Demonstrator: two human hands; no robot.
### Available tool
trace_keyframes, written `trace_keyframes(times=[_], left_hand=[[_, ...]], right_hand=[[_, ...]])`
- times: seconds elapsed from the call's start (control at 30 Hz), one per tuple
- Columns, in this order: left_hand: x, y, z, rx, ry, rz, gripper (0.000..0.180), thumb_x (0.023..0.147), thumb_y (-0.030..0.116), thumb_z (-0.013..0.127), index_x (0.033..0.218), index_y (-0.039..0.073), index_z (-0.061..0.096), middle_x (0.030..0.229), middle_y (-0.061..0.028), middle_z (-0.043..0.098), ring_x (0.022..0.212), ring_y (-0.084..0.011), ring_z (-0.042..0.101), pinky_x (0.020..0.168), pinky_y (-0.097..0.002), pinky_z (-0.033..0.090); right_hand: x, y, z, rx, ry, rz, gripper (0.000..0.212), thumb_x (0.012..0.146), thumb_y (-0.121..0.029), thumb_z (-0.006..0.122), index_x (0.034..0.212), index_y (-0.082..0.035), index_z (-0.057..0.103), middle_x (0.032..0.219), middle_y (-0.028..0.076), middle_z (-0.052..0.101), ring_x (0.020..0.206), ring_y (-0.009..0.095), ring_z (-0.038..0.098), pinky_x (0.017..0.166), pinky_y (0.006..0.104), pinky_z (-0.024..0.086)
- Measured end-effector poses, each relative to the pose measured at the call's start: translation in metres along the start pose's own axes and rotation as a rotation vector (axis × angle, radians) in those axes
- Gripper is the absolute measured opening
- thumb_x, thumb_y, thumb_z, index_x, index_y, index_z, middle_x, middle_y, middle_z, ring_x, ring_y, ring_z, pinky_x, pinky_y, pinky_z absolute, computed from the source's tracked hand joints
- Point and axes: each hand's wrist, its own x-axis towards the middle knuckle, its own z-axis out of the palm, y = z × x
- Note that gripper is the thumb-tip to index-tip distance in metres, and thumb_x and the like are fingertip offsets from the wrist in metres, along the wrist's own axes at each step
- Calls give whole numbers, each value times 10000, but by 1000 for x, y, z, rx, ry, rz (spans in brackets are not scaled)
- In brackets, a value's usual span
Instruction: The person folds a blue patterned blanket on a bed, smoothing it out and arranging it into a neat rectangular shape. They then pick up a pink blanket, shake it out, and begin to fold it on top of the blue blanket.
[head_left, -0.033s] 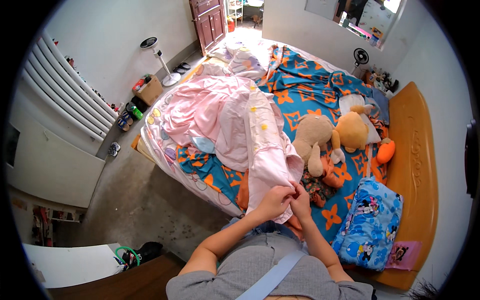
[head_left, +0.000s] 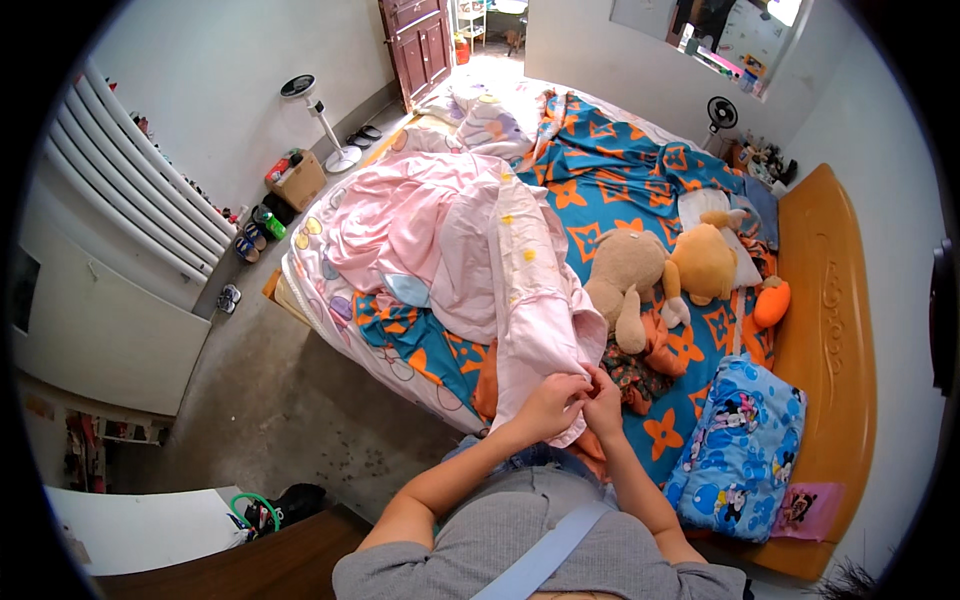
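Note:
My left hand and my right hand meet in front of my waist at the near edge of the bed. Both are closed, fingertips pinched on the edge of a pale pink bed cover. A strip of this cover runs away from my hands, with yellow prints toward its far part; the rest lies crumpled to the left. Exactly what lies between the fingertips is hidden. Beneath it spreads a teal sheet with orange flower patterns. A dark floral cloth lies just right of my hands.
Plush toys, a beige one and an orange-yellow one, lie right of the cover. A folded blue cartoon-print blanket rests by the wooden headboard. Left of the bed are concrete floor, a white fan and shoes.

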Motion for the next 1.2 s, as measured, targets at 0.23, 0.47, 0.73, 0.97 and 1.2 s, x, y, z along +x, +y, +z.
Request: trace_keyframes(times=[0.23, 0.47, 0.73, 0.97, 1.2], left_hand=[[-8, 2, -17, 169, 218, -1, 435, 759, 105, 670, 1166, 18, 543, 1192, -164, 550, 1121, -333, 508, 964, -373, 390], [-19, -71, -10, 94, 431, -437, 667, 802, 282, 686, 1294, -48, 378, 1248, -240, 481, 1151, -347, 476, 956, -392, 391], [-10, -60, 20, -550, 557, -451, 567, 782, 4, 672, 1274, -69, 400, 1088, -133, 606, 931, -139, 601, 776, -234, 491], [-7, -24, 26, -308, 536, -479, 300, 802, 7, 643, 1095, -39, 599, 969, -79, 655, 854, -94, 613, 734, -213, 486], [13, 5, 25, -266, 399, -450, 275, 817, 12, 629, 1089, -21, 609, 938, -45, 655, 829, -83, 606, 736, -212, 484]], right_hand=[[3, 3, -12, -26, 11, 22, 365, 779, 63, 602, 1140, 19, 574, 979, 40, 623, 832, 73, 580, 718, 208, 478], [-12, -17, -20, -99, -60, -94, 353, 756, 47, 622, 1107, 15, 612, 963, 41, 633, 814, 70, 580, 696, 212, 481], [-33, -7, -53, -19, -88, -82, 380, 773, 71, 603, 1149, 17, 579, 1006, 43, 627, 845, 96, 594, 719, 227, 492], [-40, 27, -77, 8, -158, 6, 497, 771, 62, 625, 1251, 3, 509, 1065, 59, 605, 937, 110, 589, 763, 228, 493], [-42, -8, -59, -27, -224, -101, 748, 756, -27, 701, 1405, -79, 333, 1376, 109, 416, 1161, 189, 493, 829, 281, 477]])
